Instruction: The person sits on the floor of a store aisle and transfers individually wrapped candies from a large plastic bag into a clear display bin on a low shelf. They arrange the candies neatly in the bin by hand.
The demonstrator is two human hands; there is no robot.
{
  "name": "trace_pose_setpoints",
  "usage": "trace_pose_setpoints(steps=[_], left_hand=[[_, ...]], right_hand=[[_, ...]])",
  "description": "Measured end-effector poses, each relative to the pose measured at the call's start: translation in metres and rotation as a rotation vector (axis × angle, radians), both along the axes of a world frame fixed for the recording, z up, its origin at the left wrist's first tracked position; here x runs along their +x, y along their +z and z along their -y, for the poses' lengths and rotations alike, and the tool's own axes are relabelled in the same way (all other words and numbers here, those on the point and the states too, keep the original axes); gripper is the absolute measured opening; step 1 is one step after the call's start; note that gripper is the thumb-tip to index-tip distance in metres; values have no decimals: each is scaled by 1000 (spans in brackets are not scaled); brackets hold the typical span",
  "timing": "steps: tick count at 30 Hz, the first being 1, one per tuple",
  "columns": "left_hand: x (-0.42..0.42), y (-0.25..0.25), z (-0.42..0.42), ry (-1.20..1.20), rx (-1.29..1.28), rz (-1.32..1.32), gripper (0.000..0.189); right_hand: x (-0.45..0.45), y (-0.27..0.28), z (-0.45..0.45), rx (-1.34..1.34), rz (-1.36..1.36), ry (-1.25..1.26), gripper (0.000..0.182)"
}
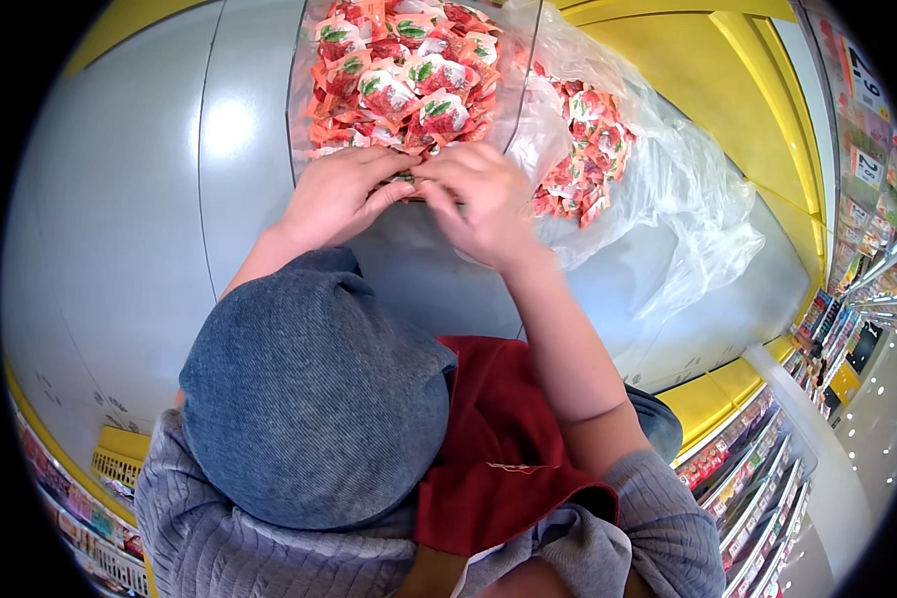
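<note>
A clear plastic bin (294, 112) at the top centre is filled with small red, white and orange snack packets (418, 75) printed with green leaves. At the bin's near edge, my left hand (344, 190) rests with bent fingers on the closest packets. My right hand (482, 198), slightly blurred, is beside it, its fingertips close to those of my left hand. Whether either hand grips a packet is hidden by the fingers. To the right of the bin, a crumpled clear plastic bag (665, 194) lies around a heap of similar packets (583, 149).
The grey metal surface (134, 187) carries the bin and bag. Yellow panels (680, 67) border it at the upper right. Shelves of packaged goods (747, 493) stand at the lower right, with more at the lower left near a yellow basket (117, 463). Price signs (865, 82) hang at the right.
</note>
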State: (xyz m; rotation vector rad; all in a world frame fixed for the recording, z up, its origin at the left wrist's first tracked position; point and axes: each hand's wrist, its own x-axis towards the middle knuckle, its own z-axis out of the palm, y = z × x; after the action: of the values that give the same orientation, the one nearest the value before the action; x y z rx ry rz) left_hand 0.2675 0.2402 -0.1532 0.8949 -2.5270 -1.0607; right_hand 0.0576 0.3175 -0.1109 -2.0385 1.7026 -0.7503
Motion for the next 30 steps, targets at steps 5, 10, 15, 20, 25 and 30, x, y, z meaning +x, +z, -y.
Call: trace_pose_setpoints(steps=[5, 10, 15, 20, 25, 30], left_hand=[[-12, 18, 11, -143, -12, 131, 42], [-24, 15, 18, -211, -61, 162, 44], [-23, 1, 13, -234, -75, -25, 39], [-21, -8, 3, -199, -32, -109, 31], [-22, -6, 2, -163, 22, -148, 27], [-18, 2, 2, -95, 213, -41, 26]], right_hand=[[-120, -15, -6, -136, 5, -619, 13], [-220, -76, -16, 233, -317, -647, 42], [-210, -86, -23, 175, -362, -720, 30], [-174, -55, -25, -20, 293, -1021, 19], [-77, 14, -14, -335, 166, -422, 18], [-29, 14, 11, -174, -306, 58, 11]])
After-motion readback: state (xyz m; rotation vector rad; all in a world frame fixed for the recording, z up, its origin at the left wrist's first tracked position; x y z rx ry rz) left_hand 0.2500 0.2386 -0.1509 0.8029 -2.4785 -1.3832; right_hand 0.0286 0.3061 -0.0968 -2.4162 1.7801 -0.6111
